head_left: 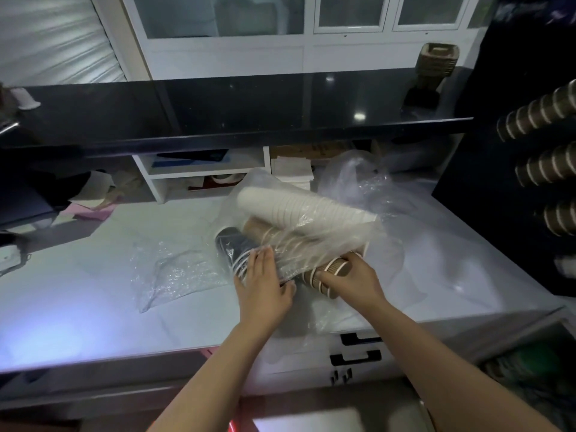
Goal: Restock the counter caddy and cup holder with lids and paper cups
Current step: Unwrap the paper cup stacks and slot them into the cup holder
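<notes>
Three cup stacks lie in a clear bag (314, 232) at the centre of the frame: white cups (299, 207) on top, brown cups (324, 271) below, black cups (233, 247) at the left. The left hand (263, 285) rests flat on the black cups with straight fingers. The right hand (352, 277) grips the end of the brown cups. At the right edge, the cup holder (548, 163) already carries three rows of cups.

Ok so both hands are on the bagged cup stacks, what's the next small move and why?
Probably draw the brown cup stack out of the plastic bag. The right hand already grips its exposed end, while the left hand rests on the bag over the dark cup stack, steadying it.
</notes>
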A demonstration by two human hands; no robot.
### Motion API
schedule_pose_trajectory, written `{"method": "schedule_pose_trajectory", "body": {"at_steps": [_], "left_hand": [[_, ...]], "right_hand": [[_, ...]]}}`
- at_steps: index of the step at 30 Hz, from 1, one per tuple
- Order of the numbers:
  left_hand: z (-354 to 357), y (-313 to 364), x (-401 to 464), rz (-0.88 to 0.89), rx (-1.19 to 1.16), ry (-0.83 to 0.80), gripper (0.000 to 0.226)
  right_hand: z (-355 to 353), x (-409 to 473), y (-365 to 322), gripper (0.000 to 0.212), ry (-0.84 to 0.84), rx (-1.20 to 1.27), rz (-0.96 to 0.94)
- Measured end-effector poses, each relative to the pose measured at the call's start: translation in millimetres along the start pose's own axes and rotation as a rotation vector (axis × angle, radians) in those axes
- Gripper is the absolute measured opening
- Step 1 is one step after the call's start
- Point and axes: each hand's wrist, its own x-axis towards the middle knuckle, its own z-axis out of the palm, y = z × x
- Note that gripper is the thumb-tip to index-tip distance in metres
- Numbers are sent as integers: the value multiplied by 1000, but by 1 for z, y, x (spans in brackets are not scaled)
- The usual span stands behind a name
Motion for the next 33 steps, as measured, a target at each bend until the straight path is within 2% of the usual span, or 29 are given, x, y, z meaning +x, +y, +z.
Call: {"method": "schedule_pose_trajectory", "body": {"at_steps": [2, 4, 9, 12, 16, 19, 24, 30, 33], "left_hand": [[3, 3, 3, 0, 30, -9, 81], [5, 8, 5, -6, 58, -15, 81], [3, 14, 13, -25, 106, -95, 81], [2, 18, 15, -23, 135, -167, 82], [6, 15, 18, -12, 206, -187, 78], [7, 13, 21, -52, 203, -180, 76], [9, 17, 24, -73, 223, -207, 94], [5, 20, 25, -85, 187, -249, 93], [0, 17, 25, -80, 125, -249, 83]], "right_hand": [[1, -5, -2, 42, 9, 53, 13], [4, -10, -8, 52, 56, 95, 1], [7, -16, -12, 46, 75, 42, -62], [2, -23, 3, 56, 67, 13, -97], [-9, -34, 15, 59, 84, 46, -96], [-21, -44, 23, 50, 85, 156, -38], [-29, -49, 35, 24, 124, 282, 62], [-31, -54, 31, 29, 151, 342, 50], [-35, -59, 31, 30, 152, 421, 39]]}}
